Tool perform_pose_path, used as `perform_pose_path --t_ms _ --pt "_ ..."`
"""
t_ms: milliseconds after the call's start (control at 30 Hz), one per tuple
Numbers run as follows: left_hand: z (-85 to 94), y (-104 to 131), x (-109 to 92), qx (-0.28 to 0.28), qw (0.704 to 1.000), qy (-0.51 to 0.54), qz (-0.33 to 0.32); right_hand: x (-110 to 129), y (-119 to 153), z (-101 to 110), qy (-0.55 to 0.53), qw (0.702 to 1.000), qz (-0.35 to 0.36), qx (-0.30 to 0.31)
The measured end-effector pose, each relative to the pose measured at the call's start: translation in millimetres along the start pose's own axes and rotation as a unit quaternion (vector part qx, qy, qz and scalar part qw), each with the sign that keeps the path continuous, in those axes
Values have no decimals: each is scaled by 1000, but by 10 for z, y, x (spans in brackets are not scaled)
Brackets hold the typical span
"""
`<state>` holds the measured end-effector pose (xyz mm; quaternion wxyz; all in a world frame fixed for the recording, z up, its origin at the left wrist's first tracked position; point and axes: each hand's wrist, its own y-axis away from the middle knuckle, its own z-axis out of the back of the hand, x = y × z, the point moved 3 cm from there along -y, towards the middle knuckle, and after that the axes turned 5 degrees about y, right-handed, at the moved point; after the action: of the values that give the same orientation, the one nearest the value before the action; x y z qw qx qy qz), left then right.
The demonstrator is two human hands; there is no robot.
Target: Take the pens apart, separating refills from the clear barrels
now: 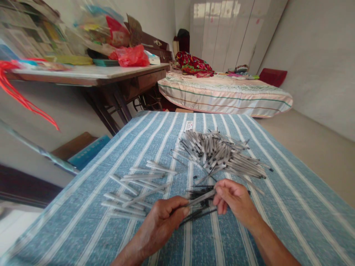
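Observation:
My left hand (166, 217) pinches one end of a thin greyish pen barrel (201, 198) between thumb and fingers. At the barrel's other end, the fingertips of my right hand (236, 201) are closed on it; they hide that tip. Under and behind the barrel lies a small heap of thin black pen refills (197, 214), partly covered by my hands. Beyond my right hand is a big pile of pens (219, 151), pale with dark ends. Several whitish empty-looking barrels (138, 181) lie scattered to the left of my left hand.
Everything lies on a blue-and-white striped cloth (105, 244) over the table. A wooden desk (116, 74) with a red plastic bag (133, 56) stands at the left. Behind the table is a bed (222, 92), with a white wardrobe (219, 40) past it.

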<state>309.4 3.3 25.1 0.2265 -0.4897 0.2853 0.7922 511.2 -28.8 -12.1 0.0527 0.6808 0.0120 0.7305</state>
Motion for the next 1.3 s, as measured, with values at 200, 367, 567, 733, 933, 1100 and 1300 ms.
perform_pose_path --t_ms 200,367,567,733,933,1100,1300 --pt "15 -8 17 -10 1000 3 -6 22 15 -3 -30 998 5 54" --pt "24 -5 52 -16 1000 3 -7 -16 10 -10 -47 997 -31 56" --pt "14 -10 54 -9 1000 1 -2 -9 5 -27 -62 993 -40 88" --pt "17 -12 36 -7 1000 -4 -2 -27 3 -34 -38 994 -71 76" --pt "25 -19 60 -1 1000 -10 -4 -30 9 -52 -72 989 -78 103" --pt "29 -23 56 2 1000 0 4 -35 9 -34 -54 991 -94 80" --pt "43 -36 39 6 1000 1 14 -14 21 -24 -76 987 -93 107"
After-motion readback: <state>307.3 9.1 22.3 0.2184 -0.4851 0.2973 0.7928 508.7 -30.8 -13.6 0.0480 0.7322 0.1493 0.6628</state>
